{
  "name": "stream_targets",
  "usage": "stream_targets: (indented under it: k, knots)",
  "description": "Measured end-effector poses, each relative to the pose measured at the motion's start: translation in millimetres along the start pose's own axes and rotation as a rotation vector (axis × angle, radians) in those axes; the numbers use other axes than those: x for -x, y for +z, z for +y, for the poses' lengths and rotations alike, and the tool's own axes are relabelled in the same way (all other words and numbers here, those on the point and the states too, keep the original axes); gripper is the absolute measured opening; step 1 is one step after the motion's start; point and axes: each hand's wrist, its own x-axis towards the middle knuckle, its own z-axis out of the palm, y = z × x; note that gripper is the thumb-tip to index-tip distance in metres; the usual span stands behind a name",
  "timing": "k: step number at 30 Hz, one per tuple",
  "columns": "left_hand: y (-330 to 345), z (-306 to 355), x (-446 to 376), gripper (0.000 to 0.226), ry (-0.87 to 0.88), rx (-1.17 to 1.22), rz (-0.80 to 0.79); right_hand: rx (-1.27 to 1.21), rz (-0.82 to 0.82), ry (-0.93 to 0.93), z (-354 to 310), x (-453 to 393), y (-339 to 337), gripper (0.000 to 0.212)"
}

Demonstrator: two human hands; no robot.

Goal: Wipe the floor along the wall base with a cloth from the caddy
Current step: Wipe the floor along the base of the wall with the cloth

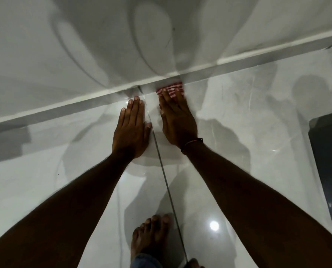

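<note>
A red-and-white striped cloth (pixel 171 89) lies on the glossy white floor tile (pixel 238 113), right against the wall base (pixel 95 95). My right hand (pixel 177 120) presses flat on the cloth, fingers together, and only the cloth's far edge shows beyond the fingertips. A thread band circles the right wrist. My left hand (pixel 131 130) lies flat on the bare tile just left of it, fingertips close to the wall base, holding nothing. The caddy is out of sight.
A white wall (pixel 103 39) rises behind the skirting strip. A dark tile joint (pixel 165 175) runs from the wall toward my bare foot (pixel 151 235) at the bottom. A dark grey object (pixel 329 151) sits at the right edge.
</note>
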Motion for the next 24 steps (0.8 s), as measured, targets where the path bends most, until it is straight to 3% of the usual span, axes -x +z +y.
stream_targets:
  k: [5,11,24]
  knots:
    - [0,3,0,0.071,-0.022,-0.011,0.006,0.013,-0.005,-0.061,-2,1,-3,0.051]
    - [3,8,1,0.071,-0.051,-0.018,0.008,0.041,0.077,-0.085,65,2,-19,0.047]
    - [7,5,1,0.072,-0.044,0.035,0.091,-0.033,0.152,0.426,254,-4,-136,0.05]
